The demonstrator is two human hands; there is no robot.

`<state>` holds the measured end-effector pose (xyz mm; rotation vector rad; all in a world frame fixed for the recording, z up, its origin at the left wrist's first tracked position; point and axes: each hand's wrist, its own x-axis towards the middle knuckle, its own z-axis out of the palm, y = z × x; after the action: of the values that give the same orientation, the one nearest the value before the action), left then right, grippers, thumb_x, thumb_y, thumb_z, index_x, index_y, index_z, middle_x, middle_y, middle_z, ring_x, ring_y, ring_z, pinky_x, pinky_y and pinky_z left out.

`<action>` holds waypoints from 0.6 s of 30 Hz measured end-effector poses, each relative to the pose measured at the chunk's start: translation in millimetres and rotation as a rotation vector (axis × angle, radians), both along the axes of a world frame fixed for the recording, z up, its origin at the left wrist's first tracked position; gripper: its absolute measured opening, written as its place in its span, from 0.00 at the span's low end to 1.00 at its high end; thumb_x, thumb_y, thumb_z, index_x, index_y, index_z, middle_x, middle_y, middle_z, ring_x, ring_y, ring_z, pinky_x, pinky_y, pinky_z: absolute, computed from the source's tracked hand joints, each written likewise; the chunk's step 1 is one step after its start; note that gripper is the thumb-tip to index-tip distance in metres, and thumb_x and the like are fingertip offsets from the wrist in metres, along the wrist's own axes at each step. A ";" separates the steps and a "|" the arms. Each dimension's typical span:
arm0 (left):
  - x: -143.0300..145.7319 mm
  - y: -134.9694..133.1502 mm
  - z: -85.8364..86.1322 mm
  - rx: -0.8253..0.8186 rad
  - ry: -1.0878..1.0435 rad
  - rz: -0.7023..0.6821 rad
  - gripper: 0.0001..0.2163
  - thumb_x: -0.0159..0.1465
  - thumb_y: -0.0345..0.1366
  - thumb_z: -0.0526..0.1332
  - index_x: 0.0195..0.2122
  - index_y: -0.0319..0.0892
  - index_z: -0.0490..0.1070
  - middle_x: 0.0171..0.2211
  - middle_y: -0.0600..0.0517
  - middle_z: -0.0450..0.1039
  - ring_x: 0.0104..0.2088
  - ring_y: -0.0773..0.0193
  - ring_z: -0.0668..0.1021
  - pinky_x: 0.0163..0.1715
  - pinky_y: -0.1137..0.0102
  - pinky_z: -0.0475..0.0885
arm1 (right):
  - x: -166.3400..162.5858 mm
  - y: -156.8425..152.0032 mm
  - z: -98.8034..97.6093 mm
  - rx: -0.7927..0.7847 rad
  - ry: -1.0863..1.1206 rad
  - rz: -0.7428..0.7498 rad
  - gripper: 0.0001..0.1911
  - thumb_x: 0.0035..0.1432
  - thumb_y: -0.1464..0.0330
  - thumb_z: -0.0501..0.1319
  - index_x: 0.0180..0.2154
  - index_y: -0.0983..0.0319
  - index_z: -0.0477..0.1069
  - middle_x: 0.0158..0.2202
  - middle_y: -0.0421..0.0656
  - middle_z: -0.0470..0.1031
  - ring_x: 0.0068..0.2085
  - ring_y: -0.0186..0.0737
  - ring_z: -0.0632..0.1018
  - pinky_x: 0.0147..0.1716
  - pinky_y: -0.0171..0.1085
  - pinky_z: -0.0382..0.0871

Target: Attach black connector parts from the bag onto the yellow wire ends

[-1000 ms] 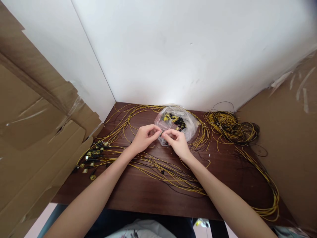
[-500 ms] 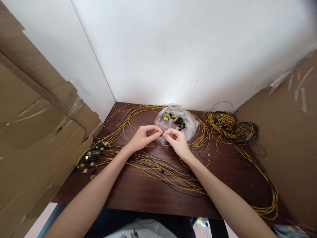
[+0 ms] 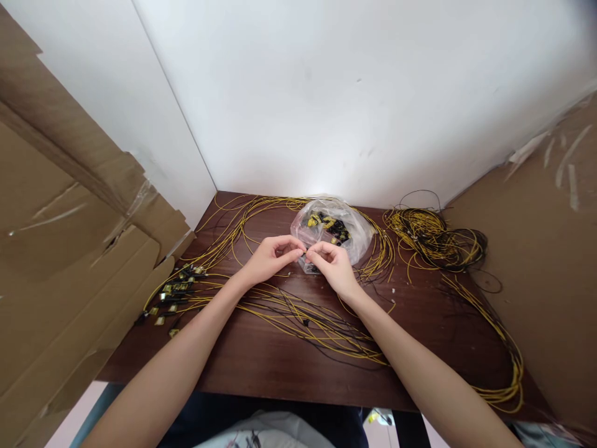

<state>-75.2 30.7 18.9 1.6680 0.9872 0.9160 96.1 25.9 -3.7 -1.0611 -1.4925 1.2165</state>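
Yellow wires (image 3: 336,336) lie across a brown table (image 3: 261,370) between cardboard panels (image 3: 60,230).

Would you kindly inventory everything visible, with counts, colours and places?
Table: one, dark brown, centre
Panels: two, white, back and left
Cardboard: several pieces, brown, both sides
Plastic bag: one, clear, behind hands
Bagged parts: uncounted, yellow and black, inside
Small pieces: many, black and yellowish, left
Wire tangle: one, yellow and black, right rear
Other wires: many, yellow and black, tabletop
Tiny item: one, colour unclear, between fingertips
Clothing: uncounted, pale and dark, bottom
Left hand: one, bare, centre
Right hand: one, bare, centre
Forearms: two, bare, bottom
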 end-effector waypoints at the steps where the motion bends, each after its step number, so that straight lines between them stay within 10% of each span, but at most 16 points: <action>1: 0.0 0.1 -0.6 0.002 -0.005 -0.007 0.10 0.59 0.39 0.60 0.34 0.36 0.72 0.26 0.53 0.69 0.26 0.70 0.69 0.27 0.76 0.63 | 0.0 -0.1 0.4 0.000 -0.001 0.002 0.12 0.51 0.60 0.61 0.24 0.63 0.69 0.22 0.40 0.70 0.25 0.33 0.69 0.24 0.32 0.60; 18: 1.6 0.7 -5.6 0.065 0.012 -0.021 0.09 0.62 0.38 0.57 0.32 0.37 0.69 0.25 0.54 0.67 0.27 0.70 0.70 0.30 0.75 0.64 | 1.3 -0.8 1.0 0.005 -0.032 0.045 0.12 0.52 0.61 0.60 0.24 0.63 0.69 0.20 0.38 0.67 0.19 0.28 0.59 0.19 0.32 0.50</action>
<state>-73.6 31.4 13.3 1.7364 0.9552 0.9339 97.4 25.2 -2.7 -1.0533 -1.5506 1.2313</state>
